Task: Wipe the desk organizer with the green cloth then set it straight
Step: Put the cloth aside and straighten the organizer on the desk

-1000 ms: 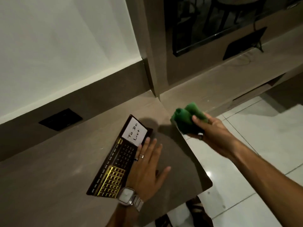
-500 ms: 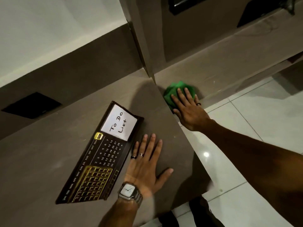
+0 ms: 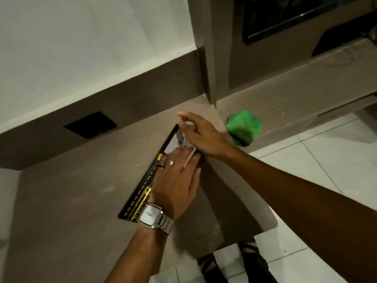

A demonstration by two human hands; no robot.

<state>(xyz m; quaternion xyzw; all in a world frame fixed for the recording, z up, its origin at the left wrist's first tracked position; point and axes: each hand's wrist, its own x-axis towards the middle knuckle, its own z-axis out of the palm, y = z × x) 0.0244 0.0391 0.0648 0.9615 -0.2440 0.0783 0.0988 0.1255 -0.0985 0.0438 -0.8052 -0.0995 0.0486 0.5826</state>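
Head view: the flat black desk organizer with yellow calendar print and a white note card (image 3: 152,176) lies skewed on the brown wooden desk top (image 3: 71,201), running diagonally from near the desk's front toward its far right corner.

The left hand (image 3: 175,184), wearing rings and a silver square-faced wristwatch (image 3: 152,216), lies flat on the organizer's middle, fingers spread, pressing down rather than gripping.

The right hand (image 3: 199,135) is at the organizer's far end, fingers partly curled over the white card area. It looks like it pinches the card edge or the organizer's corner, but blur means I cannot tell whether it actually holds anything.

The crumpled green cloth (image 3: 243,127) lies released on the lower brown ledge (image 3: 306,94) just right of the organizer's far end, apart from both hands.

Judgement: with the cloth put down, wiping looks finished and this is the straightening step. The organizer is not yet square to the desk's back edge.

Next move calls for:
- rotating the organizer until its long side runs parallel to the dark back panel (image 3: 122,103)
- keeping the left palm as pivot while the right hand swings the far end
- watching the loose white card, which may slide or lift.
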